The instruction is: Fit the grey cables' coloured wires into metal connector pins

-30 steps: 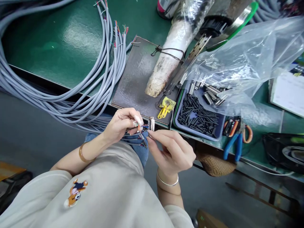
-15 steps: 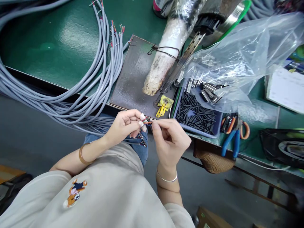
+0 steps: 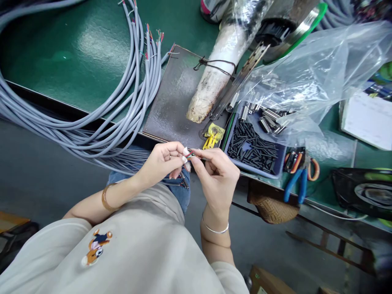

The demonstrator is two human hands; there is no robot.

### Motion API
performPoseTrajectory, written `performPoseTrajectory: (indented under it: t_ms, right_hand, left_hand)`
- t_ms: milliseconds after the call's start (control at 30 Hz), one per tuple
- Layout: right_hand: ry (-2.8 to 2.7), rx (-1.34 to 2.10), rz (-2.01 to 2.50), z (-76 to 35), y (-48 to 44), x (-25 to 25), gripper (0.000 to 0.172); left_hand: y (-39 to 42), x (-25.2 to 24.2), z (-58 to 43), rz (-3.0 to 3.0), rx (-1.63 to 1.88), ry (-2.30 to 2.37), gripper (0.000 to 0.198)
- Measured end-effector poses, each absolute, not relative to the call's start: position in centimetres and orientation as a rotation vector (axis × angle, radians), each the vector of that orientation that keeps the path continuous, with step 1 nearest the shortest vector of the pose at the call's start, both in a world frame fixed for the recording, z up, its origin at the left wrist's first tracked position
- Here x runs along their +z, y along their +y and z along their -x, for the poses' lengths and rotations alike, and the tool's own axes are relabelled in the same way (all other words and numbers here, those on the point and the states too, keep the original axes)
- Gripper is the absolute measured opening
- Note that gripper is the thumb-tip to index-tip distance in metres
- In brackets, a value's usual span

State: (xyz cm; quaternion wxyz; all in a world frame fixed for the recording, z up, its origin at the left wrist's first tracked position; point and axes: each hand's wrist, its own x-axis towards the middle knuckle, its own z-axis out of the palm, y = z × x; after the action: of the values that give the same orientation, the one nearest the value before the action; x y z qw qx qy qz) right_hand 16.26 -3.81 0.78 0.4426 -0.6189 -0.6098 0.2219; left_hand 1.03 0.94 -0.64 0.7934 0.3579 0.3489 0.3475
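Observation:
Between my two hands are thin coloured wires (image 3: 190,155), red, green and orange among them. My left hand (image 3: 167,160) is closed in a pinch on the wires. From the other side, the thumb and forefinger of my right hand (image 3: 216,171) pinch the wire ends; those tips are mostly hidden by the fingers. Below my left hand, several small metal-and-black connectors (image 3: 183,180) hang over my lap. Grey cables (image 3: 131,157) run in a bundle across to the left of my left hand. Just beyond my fingers lies a yellow tool (image 3: 211,139) with a crumpled yellow piece.
A blue tray (image 3: 278,167) holds black tubes and metal connectors, partly under a clear plastic bag (image 3: 306,77). Blue-handled pliers (image 3: 295,183) hang at the table edge. A white wrapped rod (image 3: 211,77) slants over the dark board (image 3: 168,98). Grey cables (image 3: 134,81) loop at left.
My right hand has shifted slightly left, closer to my left fingers, covering more of the wire ends. My left hand stays nearly in place. The view has shifted a little.

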Motion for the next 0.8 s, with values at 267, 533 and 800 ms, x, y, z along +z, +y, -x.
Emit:
performPoseTrajectory:
  t_ms: [267, 533, 800]
  right_hand:
    - [-1.502, 0.569, 1.54, -16.3, -3.8, 0.8, 0.006]
    - [-1.461, 0.586, 1.522, -15.8, -3.9, 0.6, 0.01]
    - [-1.539, 0.083, 1.474, -17.7, -4.5, 1.4, 0.013]
  left_hand:
    - [0.6, -0.3, -1.3, -0.816, 0.751, 0.819, 0.012]
    - [0.3, -0.1, -1.6, -0.743, 0.871, 0.773, 0.028]
    - [1.0, 0.3, -1.1, -0.635, 0.853, 0.744, 0.03]
